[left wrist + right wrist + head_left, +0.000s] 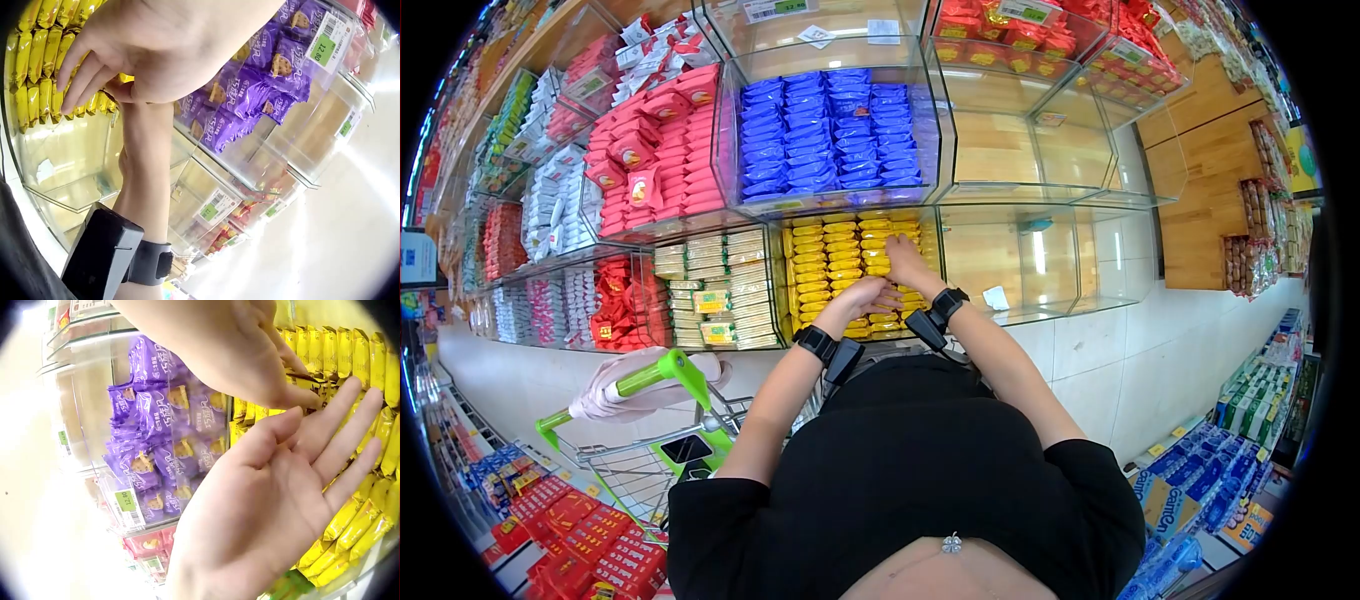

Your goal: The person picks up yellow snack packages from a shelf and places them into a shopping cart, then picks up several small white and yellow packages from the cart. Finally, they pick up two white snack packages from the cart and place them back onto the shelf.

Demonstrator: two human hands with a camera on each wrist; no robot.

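Glass bins (1005, 255) span the shop's upper frame, with pale floor tiles (1090, 355) centre-right. At centre, yellow packets (809, 249) lie in columns, long axes roughly left to right; the right hand's (910, 265) fingers pinch one, its direction unclear, while the left hand's (866, 298) fingers are spread nearby.

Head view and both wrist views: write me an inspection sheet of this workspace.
Surface: wood-coloured shelf, divided by glass panels.
Job's things: yellow packets in rows in one compartment.
Clutter: white slip in the compartment to the right.
Left hand: left hand open over the packets, fingers spread.
Right hand: right hand among them, fingers seemingly pinching one.
Cables: nothing seen.
Surroundings: purple-blue packets beyond, beige packets to the left, cart with green handle at lower left, tiled floor.
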